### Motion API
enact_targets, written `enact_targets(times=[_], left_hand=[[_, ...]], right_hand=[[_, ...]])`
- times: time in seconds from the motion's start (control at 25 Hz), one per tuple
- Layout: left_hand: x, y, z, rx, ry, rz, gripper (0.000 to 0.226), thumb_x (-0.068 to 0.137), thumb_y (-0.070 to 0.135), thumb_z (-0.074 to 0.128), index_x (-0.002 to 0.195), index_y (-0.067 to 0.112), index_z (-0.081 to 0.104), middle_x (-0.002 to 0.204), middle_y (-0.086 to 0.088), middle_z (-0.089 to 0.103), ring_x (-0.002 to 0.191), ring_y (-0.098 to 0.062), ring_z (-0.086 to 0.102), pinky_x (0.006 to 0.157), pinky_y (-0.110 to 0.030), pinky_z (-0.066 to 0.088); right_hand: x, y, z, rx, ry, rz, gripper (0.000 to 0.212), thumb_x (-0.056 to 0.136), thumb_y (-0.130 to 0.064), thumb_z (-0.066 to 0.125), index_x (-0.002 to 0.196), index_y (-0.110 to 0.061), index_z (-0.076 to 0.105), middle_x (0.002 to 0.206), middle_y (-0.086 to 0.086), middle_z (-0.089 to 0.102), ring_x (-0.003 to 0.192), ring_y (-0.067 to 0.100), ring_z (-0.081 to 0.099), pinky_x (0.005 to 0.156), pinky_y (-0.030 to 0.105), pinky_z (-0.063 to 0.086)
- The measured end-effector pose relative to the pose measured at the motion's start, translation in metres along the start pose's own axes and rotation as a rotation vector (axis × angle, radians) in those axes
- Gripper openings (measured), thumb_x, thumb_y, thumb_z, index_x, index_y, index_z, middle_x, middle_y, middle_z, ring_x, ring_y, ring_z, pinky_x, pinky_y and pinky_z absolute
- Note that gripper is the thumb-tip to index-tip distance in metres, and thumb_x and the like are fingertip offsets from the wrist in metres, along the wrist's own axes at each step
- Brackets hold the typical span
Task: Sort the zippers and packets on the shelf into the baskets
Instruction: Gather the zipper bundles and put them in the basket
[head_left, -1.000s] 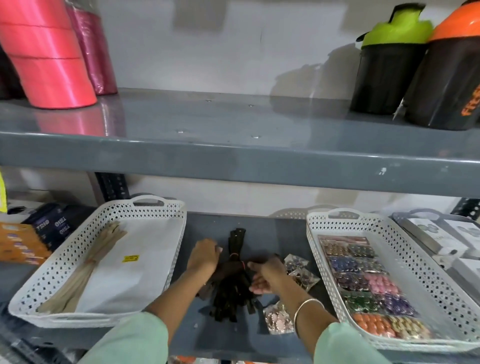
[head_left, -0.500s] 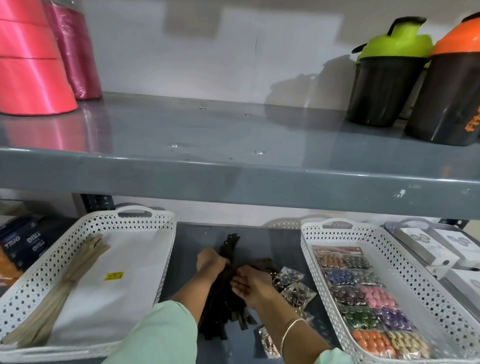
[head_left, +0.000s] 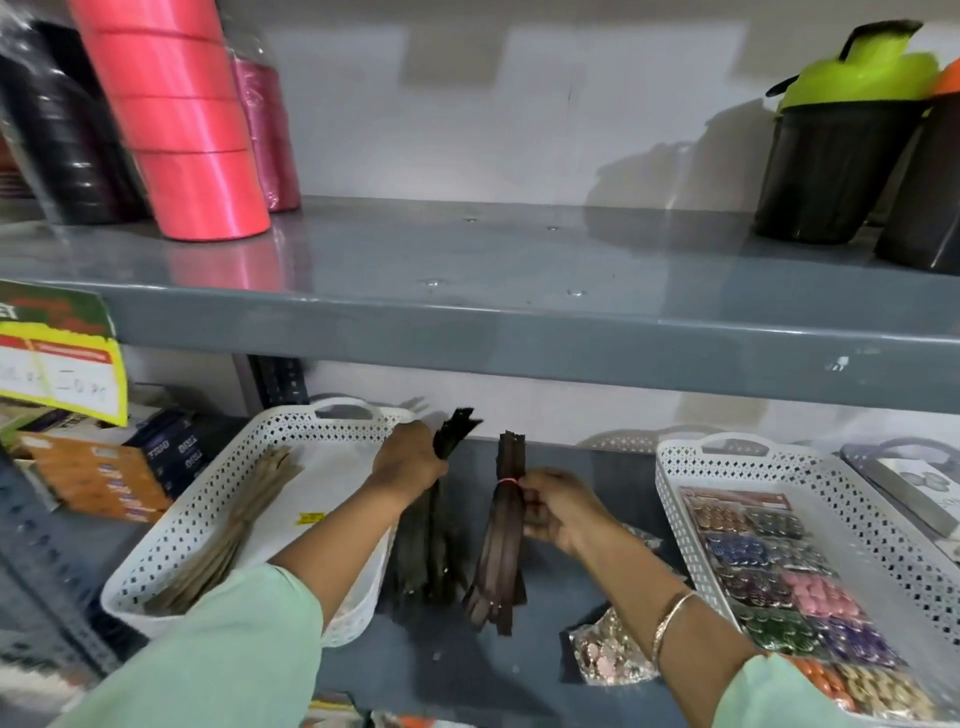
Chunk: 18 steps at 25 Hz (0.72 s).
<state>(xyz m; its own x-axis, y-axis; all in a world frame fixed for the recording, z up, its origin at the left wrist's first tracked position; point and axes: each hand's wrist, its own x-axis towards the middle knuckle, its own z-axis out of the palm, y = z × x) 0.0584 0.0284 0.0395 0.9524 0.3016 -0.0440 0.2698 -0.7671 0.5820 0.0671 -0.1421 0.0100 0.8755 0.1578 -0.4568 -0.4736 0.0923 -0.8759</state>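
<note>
Between the two baskets, left hand (head_left: 410, 462) fingers close around a black zipper bundle (head_left: 431, 525); right hand (head_left: 558, 512) fingers pinch a brown zipper bundle (head_left: 501, 540) at its red band. Both bundles stand near-upright, long axes running front-to-back above the shelf (head_left: 587, 499).

Left hand (head_left: 410, 462) and right hand (head_left: 558, 512) both reach forward, fingers closed in grips.
</note>
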Motion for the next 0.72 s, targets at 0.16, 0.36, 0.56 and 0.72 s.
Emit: enact_targets(times=[0.16,0.36,0.56,0.72], left_hand=[[-0.013,-0.013,0.022,0.225,-0.026,-0.035,0.031,0.088,0.01,0.055,0.117,-0.002,0.056,0.126,-0.019,0.059,0.118,-0.033,0.057,0.095,-0.037,0.048],[-0.019,-0.028,0.076,0.337,-0.082,-0.104,0.031,0.093,0.005,0.039,0.112,0.0,0.063,0.119,-0.018,0.066,0.111,-0.032,0.063,0.093,-0.037,0.052],[-0.01,-0.037,0.084,0.38,-0.083,-0.084,0.03,0.092,0.002,0.039,0.11,0.0,0.064,0.116,-0.018,0.066,0.109,-0.031,0.063,0.093,-0.038,0.053],[-0.015,-0.032,0.079,0.282,0.044,0.055,0.028,0.089,0.013,0.048,0.114,0.007,0.061,0.122,-0.015,0.058,0.113,-0.031,0.057,0.098,-0.041,0.049]], right_hand=[[0.017,0.026,0.022,-0.093,0.033,0.109,0.029,0.091,0.0,0.043,0.064,-0.011,0.049,0.061,0.008,0.051,0.051,0.018,0.049,0.046,0.023,0.045],[0.058,0.068,0.037,-0.358,0.224,-0.009,0.03,0.08,0.0,0.059,0.054,-0.014,0.051,0.088,0.021,0.07,0.074,0.03,0.067,0.076,0.048,0.058],[0.06,0.071,0.04,-0.62,0.284,-0.19,0.013,0.077,-0.004,0.064,0.085,0.003,0.071,0.102,0.021,0.072,0.098,0.03,0.068,0.084,0.036,0.056],[0.045,0.029,-0.003,-0.953,0.213,-0.256,0.017,0.078,-0.003,0.057,0.082,0.004,0.072,0.094,0.023,0.073,0.094,0.033,0.07,0.066,0.028,0.055]])
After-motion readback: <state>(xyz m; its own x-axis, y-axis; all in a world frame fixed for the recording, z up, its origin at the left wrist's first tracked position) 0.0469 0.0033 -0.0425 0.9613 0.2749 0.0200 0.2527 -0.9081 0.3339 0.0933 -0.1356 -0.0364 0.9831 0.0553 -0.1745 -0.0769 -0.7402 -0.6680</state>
